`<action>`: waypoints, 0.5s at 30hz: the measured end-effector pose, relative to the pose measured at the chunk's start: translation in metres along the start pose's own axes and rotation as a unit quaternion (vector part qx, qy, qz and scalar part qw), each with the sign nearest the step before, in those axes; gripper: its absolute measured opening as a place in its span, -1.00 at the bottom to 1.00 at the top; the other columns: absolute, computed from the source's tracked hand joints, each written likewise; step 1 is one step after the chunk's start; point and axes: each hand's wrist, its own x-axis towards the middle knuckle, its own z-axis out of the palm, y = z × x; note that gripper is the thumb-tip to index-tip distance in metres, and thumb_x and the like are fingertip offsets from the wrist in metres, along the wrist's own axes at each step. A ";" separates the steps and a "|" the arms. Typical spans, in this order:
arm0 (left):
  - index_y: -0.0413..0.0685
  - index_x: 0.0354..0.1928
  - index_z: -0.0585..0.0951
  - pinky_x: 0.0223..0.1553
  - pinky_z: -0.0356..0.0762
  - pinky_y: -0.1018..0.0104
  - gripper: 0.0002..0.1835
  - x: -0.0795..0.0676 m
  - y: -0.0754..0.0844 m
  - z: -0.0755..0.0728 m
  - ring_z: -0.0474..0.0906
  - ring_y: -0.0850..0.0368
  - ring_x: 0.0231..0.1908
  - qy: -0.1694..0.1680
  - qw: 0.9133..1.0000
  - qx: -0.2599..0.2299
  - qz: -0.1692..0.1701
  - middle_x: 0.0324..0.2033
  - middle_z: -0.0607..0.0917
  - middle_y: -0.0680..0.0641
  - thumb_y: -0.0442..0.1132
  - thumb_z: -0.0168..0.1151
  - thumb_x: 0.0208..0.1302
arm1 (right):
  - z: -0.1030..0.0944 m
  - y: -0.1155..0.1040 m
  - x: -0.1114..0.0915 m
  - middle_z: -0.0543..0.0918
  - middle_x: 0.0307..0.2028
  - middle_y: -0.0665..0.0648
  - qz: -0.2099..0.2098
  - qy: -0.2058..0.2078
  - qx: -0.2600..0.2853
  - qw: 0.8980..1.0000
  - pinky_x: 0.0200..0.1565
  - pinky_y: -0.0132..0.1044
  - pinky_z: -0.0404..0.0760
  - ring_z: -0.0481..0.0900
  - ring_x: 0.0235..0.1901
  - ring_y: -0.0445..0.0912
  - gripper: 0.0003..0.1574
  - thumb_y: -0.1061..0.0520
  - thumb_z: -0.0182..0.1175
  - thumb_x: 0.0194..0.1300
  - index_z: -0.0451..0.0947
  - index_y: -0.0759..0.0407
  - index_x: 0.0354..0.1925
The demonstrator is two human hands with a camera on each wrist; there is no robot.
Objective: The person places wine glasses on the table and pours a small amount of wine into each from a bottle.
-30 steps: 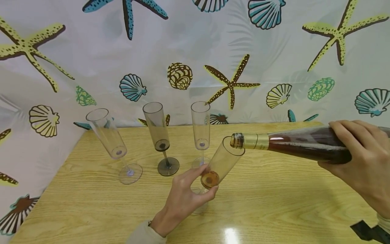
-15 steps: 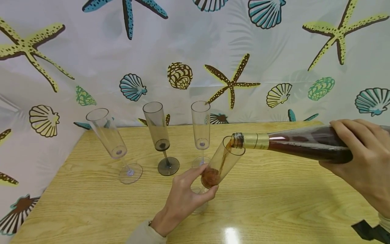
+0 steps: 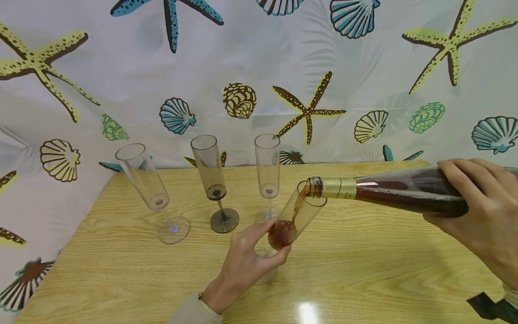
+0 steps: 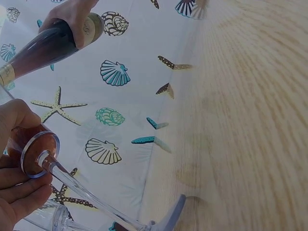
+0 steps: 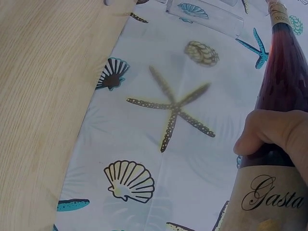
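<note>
My left hand (image 3: pixel 251 258) holds a champagne flute (image 3: pixel 305 216) low on its bowl, thumb and fingers curled round it, and the flute leans to the right. Dark red-brown liquid (image 3: pixel 282 234) fills the bottom of the bowl, and a stream runs down into it from above. From the right, my right hand (image 3: pixel 485 211) grips a dark wine bottle (image 3: pixel 404 191) round its body, tilted nearly level. The bottle's mouth lies right at the flute's rim. A cream label reading "Gasta" (image 5: pixel 269 197) shows below the thumb in the right wrist view.
Three more flutes stand upright behind my left hand: a clear one (image 3: pixel 147 182) at left, a smoky grey one (image 3: pixel 209 166) in the middle, another clear one (image 3: pixel 267 166) at right. A shell-and-starfish cloth (image 3: pixel 259 54) hangs behind the wooden table (image 3: pixel 364 270).
Liquid has begun to run from the bottle into the held flute, and the level in its bowl has risen. Both hands keep nearly the same place.
</note>
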 end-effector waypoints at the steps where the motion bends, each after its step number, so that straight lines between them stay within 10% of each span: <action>1: -0.29 0.01 0.65 -0.25 0.68 0.30 -0.51 0.000 0.000 0.000 0.70 0.09 -0.21 0.000 1.000 -0.001 0.000 -0.23 0.75 -0.14 -0.32 0.49 -0.05 | 0.000 0.000 0.000 0.50 0.00 0.43 0.000 0.004 0.001 1.000 0.24 0.16 0.23 0.37 0.00 0.39 0.08 -0.55 -0.28 0.24 0.43 0.29 0.21; 15: -0.32 0.01 0.64 -0.20 0.68 0.21 -0.50 -0.001 0.001 0.000 0.70 0.04 -0.16 -0.001 1.000 0.004 0.000 -0.18 0.74 -0.18 -0.32 0.49 -0.05 | 0.002 -0.001 0.002 0.50 0.00 0.41 0.000 0.020 0.006 1.000 0.27 0.16 0.22 0.37 0.01 0.39 0.08 -0.56 -0.28 0.23 0.45 0.27 0.18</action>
